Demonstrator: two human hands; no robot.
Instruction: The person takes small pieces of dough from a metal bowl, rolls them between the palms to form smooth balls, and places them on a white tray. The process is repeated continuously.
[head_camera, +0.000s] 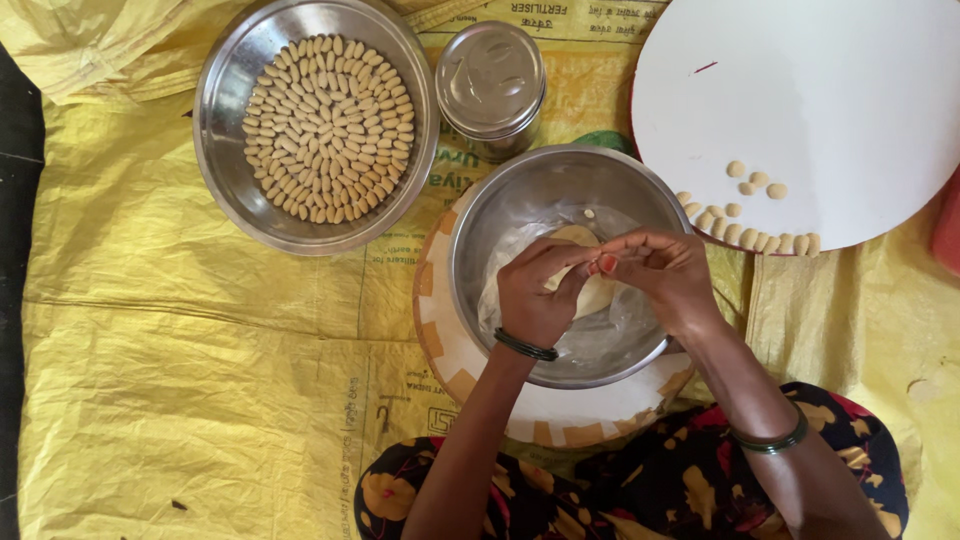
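Left hand (535, 295): closed on the lump of dough (588, 282), over the steel bowl (500, 215).
Right hand (660, 270): fingertips pinched together on the dough's top edge.
Done: big pan (225, 120) packed with small shaped pieces (330, 128); a short row of dough bits (748, 235) on the white board (800, 90).
Left: judging by its size, most of the lump remains.
Nearby: lidded tin (490, 85), yellow sheet (150, 330).

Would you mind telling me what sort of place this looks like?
Probably a home floor workspace for making food: a yellow sack sheet spread as ground cover, a steel bowl of shaped dough pieces, and a white round board.
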